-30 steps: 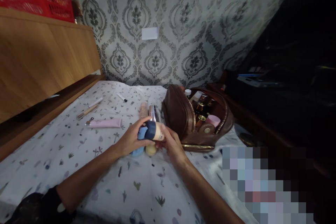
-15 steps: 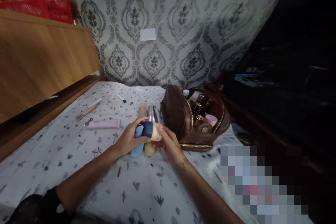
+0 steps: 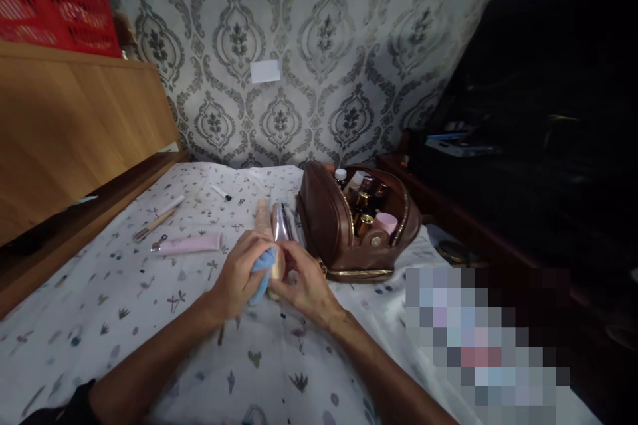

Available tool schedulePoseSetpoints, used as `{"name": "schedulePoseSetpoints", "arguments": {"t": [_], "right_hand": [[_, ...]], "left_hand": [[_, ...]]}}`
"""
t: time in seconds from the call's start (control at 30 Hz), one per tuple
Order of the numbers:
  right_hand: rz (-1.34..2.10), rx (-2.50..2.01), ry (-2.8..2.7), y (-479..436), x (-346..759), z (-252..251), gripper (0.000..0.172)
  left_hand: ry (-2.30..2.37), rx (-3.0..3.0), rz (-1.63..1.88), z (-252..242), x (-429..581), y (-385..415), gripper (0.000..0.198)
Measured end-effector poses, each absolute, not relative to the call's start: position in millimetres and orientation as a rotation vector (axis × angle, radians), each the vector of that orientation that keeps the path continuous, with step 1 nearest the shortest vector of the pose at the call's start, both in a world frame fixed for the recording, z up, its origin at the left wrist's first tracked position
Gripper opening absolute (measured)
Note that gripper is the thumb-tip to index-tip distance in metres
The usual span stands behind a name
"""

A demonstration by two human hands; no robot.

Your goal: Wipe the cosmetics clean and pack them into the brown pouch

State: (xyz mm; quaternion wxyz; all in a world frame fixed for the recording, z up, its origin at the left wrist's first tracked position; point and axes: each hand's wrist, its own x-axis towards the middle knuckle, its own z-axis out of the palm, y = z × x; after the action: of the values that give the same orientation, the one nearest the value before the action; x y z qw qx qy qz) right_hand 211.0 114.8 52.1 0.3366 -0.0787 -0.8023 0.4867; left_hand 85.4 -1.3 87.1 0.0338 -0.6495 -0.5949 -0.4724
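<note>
My left hand [image 3: 242,272] is closed round a bunched blue cloth [image 3: 260,282], which presses against a small cream-coloured container [image 3: 277,264]. That container is gripped from the other side by the fingers of my right hand [image 3: 306,280]. Its dark blue end is hidden behind the cloth and my left fingers. Just beyond my hands lie a peach tube [image 3: 262,214] and a shiny silver tube [image 3: 282,220]. Right of them stands an unzipped brown leather toiletry bag [image 3: 323,219] holding several bottles and a pink-lidded jar [image 3: 385,222].
To the left, a pink tube [image 3: 189,244], a wooden-handled brush [image 3: 157,222] and a small dark-tipped brush [image 3: 222,193] lie on the patterned sheet [image 3: 199,319]. A wooden cabinet [image 3: 84,126] carries a red basket [image 3: 60,10]. A patterned wall [image 3: 299,26] rises behind; dark furniture borders the right.
The blue cloth has come up from beside the container and now covers its dark blue end in my left hand. The container has turned in my fingers. The view has shifted slightly right.
</note>
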Motion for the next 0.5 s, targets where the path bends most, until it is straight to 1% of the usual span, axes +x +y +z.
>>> {"name": "schedulePoseSetpoints", "arguments": {"t": [0.07, 0.13, 0.2, 0.27, 0.3, 0.37, 0.43, 0.5], "right_hand": [[1.224, -0.080, -2.139, 114.9, 213.8, 53.7, 0.045], [1.290, 0.013, -2.163, 114.5, 215.2, 54.5, 0.050], [1.513, 0.038, -2.116, 113.0, 215.5, 54.9, 0.054], [1.810, 0.001, -1.991, 111.0, 214.9, 55.5, 0.057], [1.944, -0.018, -1.907, 110.1, 214.3, 56.0, 0.057], [2.127, -0.050, -1.732, 108.9, 212.9, 57.1, 0.057], [2.199, -0.072, -1.583, 108.5, 211.0, 57.8, 0.056], [2.206, -0.084, -1.470, 108.6, 208.8, 57.9, 0.057]], "left_hand": [[-2.104, -1.841, -1.703, 91.5, 81.2, 0.8, 0.022], [-2.311, -1.664, -2.061, 94.0, 73.1, 3.5, 0.021], [-2.412, -1.513, -2.480, 93.5, 63.5, 6.8, 0.027], [-2.420, -1.347, -2.841, 90.8, 55.9, 10.4, 0.036], [-2.411, -1.278, -2.950, 89.0, 53.8, 12.2, 0.039], [-2.374, -1.136, -3.062, 85.8, 54.5, 15.3, 0.041], [-2.292, -0.967, -3.117, 83.5, 61.4, 17.2, 0.044], [-2.182, -0.854, -3.141, 81.9, 71.8, 17.0, 0.052]]}}
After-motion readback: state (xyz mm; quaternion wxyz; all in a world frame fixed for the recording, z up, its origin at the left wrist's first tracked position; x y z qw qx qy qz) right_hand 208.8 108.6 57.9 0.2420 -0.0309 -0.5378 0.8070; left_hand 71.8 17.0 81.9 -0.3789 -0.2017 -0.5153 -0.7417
